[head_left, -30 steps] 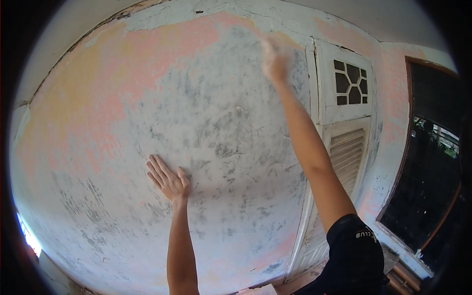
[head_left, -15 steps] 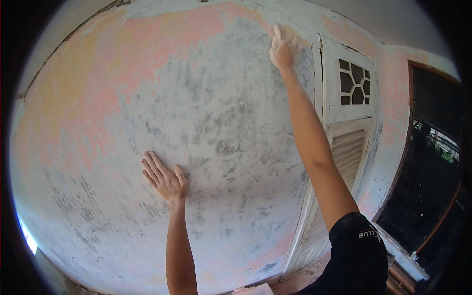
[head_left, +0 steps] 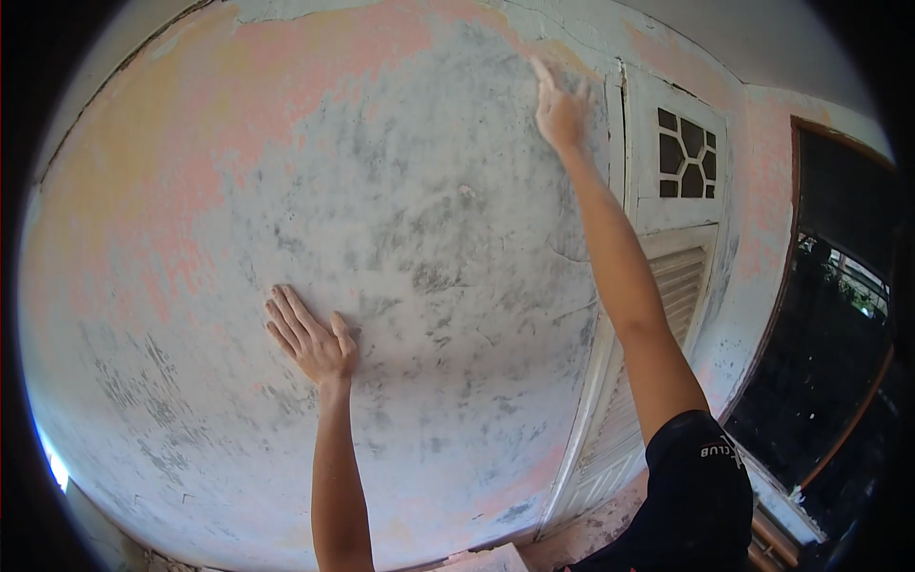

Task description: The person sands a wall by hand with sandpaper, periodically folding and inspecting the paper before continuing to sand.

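Observation:
My left hand (head_left: 319, 345) lies flat against the wall (head_left: 429, 334), its fingers stretched up and a little apart, with nothing in it. White dust coats its fingertips. Higher up and to the right, close to the door frame, my right hand (head_left: 562, 112) is against the wall, whitened with dust and slightly blurred. One finger points up along the surface while the others look bent in. Whatever lies under that palm, if anything, is hidden. The wall is patchy grey-white with dark smudges, and worn pink and yellow paint runs along its upper left.
Right of the wall stands a white door (head_left: 672, 276) with louvred slats and a patterned vent (head_left: 686, 155) above. Farther right is a dark, brown-framed opening (head_left: 810, 315). A pale block-like object (head_left: 491, 559) shows at the bottom edge.
My right hand has moved slightly down and to the right along the wall. My left hand stays flat on it; the view has shifted a little.

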